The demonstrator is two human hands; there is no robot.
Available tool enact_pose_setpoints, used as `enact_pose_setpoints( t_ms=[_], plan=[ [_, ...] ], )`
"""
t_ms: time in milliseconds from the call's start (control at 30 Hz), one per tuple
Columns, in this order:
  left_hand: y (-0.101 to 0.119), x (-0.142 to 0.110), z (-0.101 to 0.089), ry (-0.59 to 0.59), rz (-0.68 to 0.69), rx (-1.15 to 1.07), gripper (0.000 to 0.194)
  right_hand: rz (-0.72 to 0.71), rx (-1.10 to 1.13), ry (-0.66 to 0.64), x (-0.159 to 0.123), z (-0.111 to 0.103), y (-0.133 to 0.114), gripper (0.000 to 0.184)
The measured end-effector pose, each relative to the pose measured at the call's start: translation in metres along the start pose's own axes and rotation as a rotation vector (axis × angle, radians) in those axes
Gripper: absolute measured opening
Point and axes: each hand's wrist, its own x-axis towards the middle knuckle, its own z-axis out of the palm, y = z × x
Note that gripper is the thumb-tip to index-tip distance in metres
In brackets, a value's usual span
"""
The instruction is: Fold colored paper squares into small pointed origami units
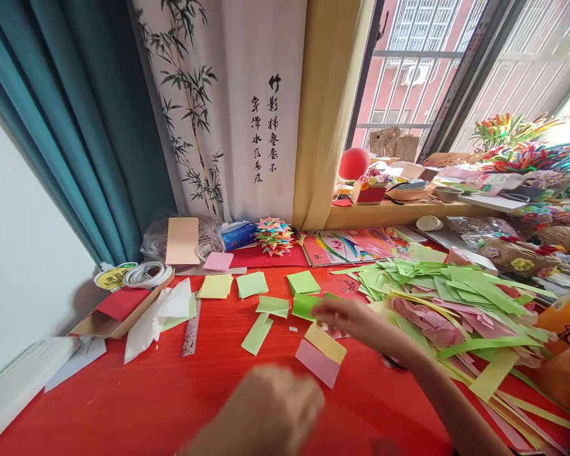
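Note:
My right hand (338, 316) reaches over the table from the right, its fingers stretched out at the right edge of a bright green paper slip (304, 306). Whether the fingertips press on that slip I cannot tell. Low in the middle, my left hand (268, 402) hangs smeared by motion, its fingers hard to make out. Between the hands lie a yellow paper slip (326, 342) and a pink paper slip (317, 363), edge to edge. Two light green slips (256, 334) sit to the left. Behind them are square stacks of green paper (303, 282), pale green paper (253, 285) and yellow paper (215, 286).
A large heap of green and pink paper strips (456, 291) covers the right side of the red table (137, 405). On the left are a clear ruler (190, 332) and a cardboard tray (105, 324). A folded paper ornament (274, 237) stands at the back.

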Motion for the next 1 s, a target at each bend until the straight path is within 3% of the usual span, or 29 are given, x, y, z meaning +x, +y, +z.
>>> enact_pose_setpoints(
  t_ms=[67,100,167,300,367,600,767,867,1000],
  plan=[
    [-0.019,0.030,-0.002,0.068,-0.073,0.169,0.024,0.040,-0.239,0.297,0.027,-0.009,0.017,0.033],
    [-0.030,0.044,-0.003,0.112,-0.115,0.293,0.027,0.042,-0.346,0.349,0.037,-0.009,0.025,0.036],
    [-0.056,0.064,-0.007,0.191,-0.141,0.462,0.018,0.011,-0.468,0.348,0.051,-0.005,0.041,0.044],
    [-0.099,0.074,-0.012,0.262,-0.160,0.402,0.019,-0.002,-0.470,0.360,0.054,0.005,0.059,0.015],
    [-0.107,0.072,-0.011,0.322,-0.188,0.372,0.021,0.004,-0.459,0.418,0.052,0.006,0.061,0.016],
    [-0.086,0.073,0.006,0.435,-0.216,0.194,0.024,-0.010,-0.357,0.608,0.049,0.020,0.046,0.017],
    [-0.072,0.075,0.012,0.412,-0.369,-0.383,0.034,-0.117,-0.212,0.683,0.044,0.036,0.028,0.013],
    [-0.068,0.076,0.014,0.434,-0.387,-0.534,0.040,-0.245,-0.061,0.666,0.040,0.042,0.019,0.008],
    [-0.067,0.076,0.015,0.469,-0.416,-0.609,0.037,-0.330,-0.047,0.595,0.036,0.050,0.012,0.009]
  ],
)
